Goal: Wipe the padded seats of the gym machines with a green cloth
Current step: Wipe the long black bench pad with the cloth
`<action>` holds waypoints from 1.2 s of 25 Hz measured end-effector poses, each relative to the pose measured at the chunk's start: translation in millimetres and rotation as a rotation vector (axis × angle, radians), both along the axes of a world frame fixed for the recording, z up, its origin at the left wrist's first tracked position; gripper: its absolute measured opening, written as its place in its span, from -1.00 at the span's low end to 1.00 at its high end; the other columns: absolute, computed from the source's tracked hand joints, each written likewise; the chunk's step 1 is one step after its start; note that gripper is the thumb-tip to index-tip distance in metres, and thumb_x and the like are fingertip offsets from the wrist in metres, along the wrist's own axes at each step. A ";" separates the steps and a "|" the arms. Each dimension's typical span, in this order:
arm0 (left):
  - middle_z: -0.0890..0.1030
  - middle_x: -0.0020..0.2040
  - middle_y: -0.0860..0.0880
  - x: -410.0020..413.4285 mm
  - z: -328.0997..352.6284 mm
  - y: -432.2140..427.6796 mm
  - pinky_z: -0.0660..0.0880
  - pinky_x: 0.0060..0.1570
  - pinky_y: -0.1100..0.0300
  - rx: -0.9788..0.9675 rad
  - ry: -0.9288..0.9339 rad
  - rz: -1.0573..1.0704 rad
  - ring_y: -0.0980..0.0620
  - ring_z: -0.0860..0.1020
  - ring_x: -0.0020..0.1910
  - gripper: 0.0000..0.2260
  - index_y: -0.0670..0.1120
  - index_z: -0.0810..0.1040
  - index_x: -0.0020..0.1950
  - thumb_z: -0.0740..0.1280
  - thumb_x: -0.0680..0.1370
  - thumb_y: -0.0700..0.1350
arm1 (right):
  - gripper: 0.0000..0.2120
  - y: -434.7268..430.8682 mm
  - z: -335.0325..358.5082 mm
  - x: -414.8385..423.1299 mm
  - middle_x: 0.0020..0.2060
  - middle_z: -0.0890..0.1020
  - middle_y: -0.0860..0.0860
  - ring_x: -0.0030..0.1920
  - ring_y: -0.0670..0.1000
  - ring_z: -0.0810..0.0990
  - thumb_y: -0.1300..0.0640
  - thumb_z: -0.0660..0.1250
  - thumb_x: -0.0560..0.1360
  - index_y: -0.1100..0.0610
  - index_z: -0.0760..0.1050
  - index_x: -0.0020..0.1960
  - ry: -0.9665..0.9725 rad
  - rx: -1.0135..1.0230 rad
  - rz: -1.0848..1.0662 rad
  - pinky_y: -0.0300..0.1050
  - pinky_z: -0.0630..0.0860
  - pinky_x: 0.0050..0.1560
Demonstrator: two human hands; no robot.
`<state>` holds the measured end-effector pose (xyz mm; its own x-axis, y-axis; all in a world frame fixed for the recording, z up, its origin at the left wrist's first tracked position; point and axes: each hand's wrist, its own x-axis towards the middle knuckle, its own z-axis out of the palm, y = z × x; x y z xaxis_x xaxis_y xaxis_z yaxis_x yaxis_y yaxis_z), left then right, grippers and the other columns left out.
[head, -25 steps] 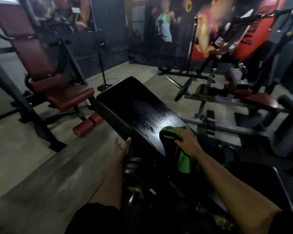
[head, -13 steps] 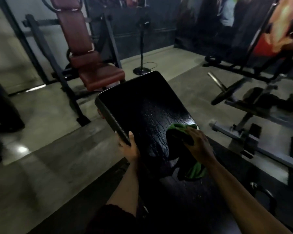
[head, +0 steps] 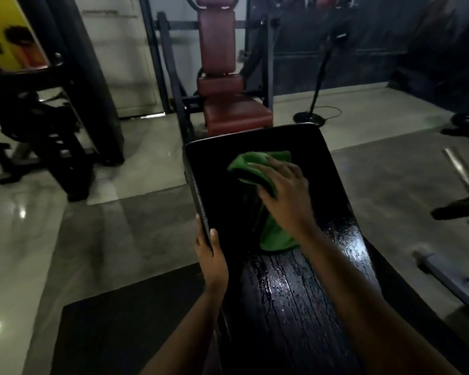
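**Bench pad: cloth under right hand, left hand on the edge**

The right hand (head: 284, 190) lies palm down on the black bench (head: 287, 307), on its far half. Its fingers are curved over a bunched green cloth (head: 251, 165) and press it against the padding. Most of the cloth bulges out ahead of the fingertips and to the thumb side. A loose tail of it trails back under the wrist and lies flat on the pad.

The left hand (head: 211, 257) grips the bench's left edge, level with the right forearm. The thumb rests on top of the pad and the fingers wrap round the side and out of sight.

Behind the right wrist, along the forearm, the pad glistens with wet streaks running lengthwise. Around and ahead of the hand the surface looks dull and dark.

Beyond the fingertips, past the far end of the bench, stands a machine with a red seat (head: 237, 116) and an upright red backrest. To the right of it a thin black stand (head: 309, 119) rests on a round base on the pale floor (head: 136, 182). A dark mat (head: 125, 323) lies on the floor below and left of the left hand.
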<state>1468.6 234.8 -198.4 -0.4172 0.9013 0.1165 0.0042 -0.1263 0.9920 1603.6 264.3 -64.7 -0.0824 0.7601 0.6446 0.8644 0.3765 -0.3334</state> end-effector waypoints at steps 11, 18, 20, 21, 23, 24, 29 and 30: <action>0.21 0.39 0.28 -0.1 -6.7 1.7 0.18 0.28 0.36 -0.039 0.046 -0.009 0.34 0.20 0.37 -0.25 0.12 0.11 0.53 -0.04 0.42 0.46 | -0.50 72.1 -50.0 -61.8 0.42 0.35 -0.04 0.40 0.11 0.31 -0.09 0.12 0.40 -0.19 0.35 0.34 -0.297 -0.061 0.061 0.22 0.31 0.24; 0.19 0.33 0.48 2.1 -5.7 0.8 0.12 0.28 0.45 -0.031 0.042 -0.027 0.53 0.15 0.34 -0.38 0.15 0.11 0.52 -0.01 0.48 0.32 | -0.54 125.9 -43.4 29.3 0.42 0.35 0.01 0.42 0.14 0.28 0.05 0.26 0.41 0.01 0.44 0.31 -0.113 -0.111 -0.136 0.22 0.25 0.31; 0.21 0.34 0.45 1.5 -7.0 -0.4 0.14 0.25 0.47 -0.017 0.036 -0.032 0.51 0.18 0.34 -0.38 0.15 0.11 0.52 0.00 0.49 0.31 | -0.54 137.9 -41.1 54.5 0.43 0.33 0.01 0.44 0.13 0.25 0.07 0.26 0.43 0.02 0.42 0.33 -0.060 -0.129 -0.180 0.20 0.22 0.33; 0.22 0.33 0.45 1.6 -7.4 -0.3 0.15 0.23 0.49 -0.009 0.034 -0.032 0.53 0.19 0.32 -0.38 0.15 0.11 0.52 0.00 0.49 0.31 | -0.53 141.8 -40.9 65.7 0.44 0.32 0.01 0.44 0.12 0.23 0.07 0.26 0.44 0.03 0.41 0.35 -0.040 -0.138 -0.211 0.19 0.21 0.33; 0.24 0.35 0.40 1.8 -9.5 1.0 0.15 0.22 0.51 -0.002 0.029 -0.028 0.52 0.19 0.33 -0.38 0.14 0.12 0.52 0.01 0.48 0.31 | -0.54 146.0 -42.0 88.1 0.45 0.29 0.01 0.46 0.12 0.19 0.06 0.24 0.48 0.05 0.37 0.38 0.019 -0.161 -0.285 0.16 0.18 0.36; 0.24 0.37 0.35 1.7 -8.6 1.4 0.15 0.23 0.50 0.002 0.030 -0.022 0.49 0.19 0.34 -0.37 0.13 0.12 0.52 0.01 0.48 0.31 | -0.54 147.8 -42.0 98.6 0.46 0.26 0.01 0.47 0.12 0.16 0.07 0.23 0.51 0.05 0.34 0.40 0.064 -0.192 -0.330 0.15 0.16 0.38; 0.21 0.46 0.22 0.8 -8.0 1.2 0.14 0.29 0.47 0.011 0.059 -0.025 0.38 0.18 0.41 -0.37 0.12 0.12 0.52 0.02 0.49 0.33 | -0.52 127.9 -29.9 87.8 0.49 0.18 0.07 0.47 0.16 0.11 0.00 0.16 0.55 0.02 0.23 0.45 0.240 -0.367 -0.567 0.15 0.15 0.38; 0.21 0.45 0.22 0.8 -6.9 1.0 0.14 0.27 0.53 0.014 0.071 -0.024 0.41 0.18 0.39 -0.34 0.12 0.12 0.52 0.01 0.48 0.37 | -0.51 115.1 -32.3 64.4 0.49 0.18 0.09 0.46 0.18 0.11 -0.05 0.16 0.55 -0.01 0.22 0.46 0.191 -0.370 -0.547 0.15 0.14 0.37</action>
<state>1469.4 235.7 -205.4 -0.3856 0.9090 0.1580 0.0711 -0.1415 0.9874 1668.0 379.5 -97.0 0.4657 0.8326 0.3000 0.8108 -0.2655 -0.5216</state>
